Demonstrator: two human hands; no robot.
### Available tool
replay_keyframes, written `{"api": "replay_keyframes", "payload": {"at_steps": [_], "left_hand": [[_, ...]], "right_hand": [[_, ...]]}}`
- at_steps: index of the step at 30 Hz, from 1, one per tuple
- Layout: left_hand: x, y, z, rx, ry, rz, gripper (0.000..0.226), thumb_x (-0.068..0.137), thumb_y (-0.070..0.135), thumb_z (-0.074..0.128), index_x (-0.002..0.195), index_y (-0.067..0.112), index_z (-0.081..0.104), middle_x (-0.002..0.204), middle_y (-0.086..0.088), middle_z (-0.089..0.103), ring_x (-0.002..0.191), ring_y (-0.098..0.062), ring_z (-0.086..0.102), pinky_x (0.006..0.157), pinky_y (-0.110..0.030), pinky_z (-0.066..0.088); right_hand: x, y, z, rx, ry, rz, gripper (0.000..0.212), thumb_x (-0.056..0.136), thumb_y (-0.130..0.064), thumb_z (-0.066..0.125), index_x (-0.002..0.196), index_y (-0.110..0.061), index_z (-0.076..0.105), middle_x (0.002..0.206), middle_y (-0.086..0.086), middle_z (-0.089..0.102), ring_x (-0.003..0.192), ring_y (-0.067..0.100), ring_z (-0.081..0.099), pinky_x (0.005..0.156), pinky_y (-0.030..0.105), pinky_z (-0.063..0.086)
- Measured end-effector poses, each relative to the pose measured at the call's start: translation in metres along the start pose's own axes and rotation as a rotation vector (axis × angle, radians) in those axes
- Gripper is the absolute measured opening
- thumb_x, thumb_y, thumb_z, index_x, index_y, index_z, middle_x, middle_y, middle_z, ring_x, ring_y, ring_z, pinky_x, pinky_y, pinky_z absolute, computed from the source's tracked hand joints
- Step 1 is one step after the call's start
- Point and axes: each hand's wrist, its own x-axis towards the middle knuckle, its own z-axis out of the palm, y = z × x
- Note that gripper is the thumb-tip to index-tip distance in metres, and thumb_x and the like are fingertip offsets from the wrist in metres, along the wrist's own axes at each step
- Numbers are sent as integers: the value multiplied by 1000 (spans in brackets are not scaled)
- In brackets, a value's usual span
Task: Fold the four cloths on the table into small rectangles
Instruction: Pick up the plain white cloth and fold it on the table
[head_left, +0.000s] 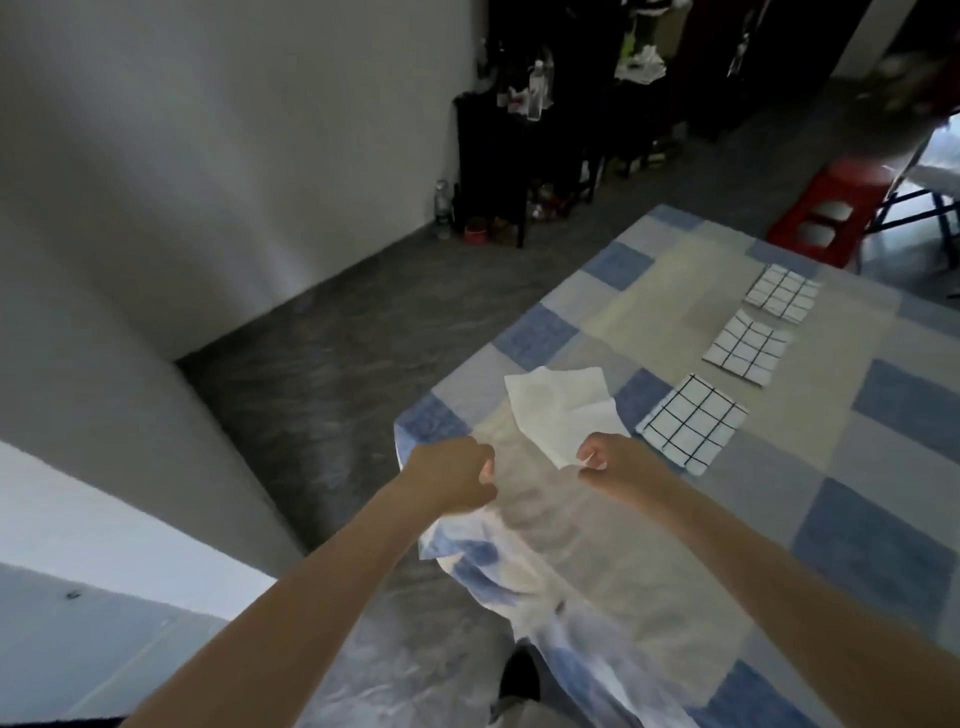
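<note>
A plain white cloth lies loosely folded and a little crumpled near the table's left corner. My right hand is closed, pinching the near corner of this cloth. My left hand is a fist over the table's edge, apart from the white cloth, with nothing visible in it. Three folded white cloths with black grid lines lie in a row to the right: the nearest, the middle one and the far one.
The table wears a blue, grey and beige checked cover that hangs off the near corner. A red plastic stool stands beyond the far edge. Dark shelves with bottles stand by the wall.
</note>
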Motion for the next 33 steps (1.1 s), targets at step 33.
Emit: {"api": "replay_keyframes", "payload": {"at_steps": [33], "left_hand": [[285,-5,5,-143,-157,70,50,81,54,56,124,28,54,136,-6,42,130,-32,34,107,-48,28]], "right_hand": [[81,13,62,1614,358,941,23,86,-18,72,99,-2,63,91,13,68,80,23,66,77,32,55]]}}
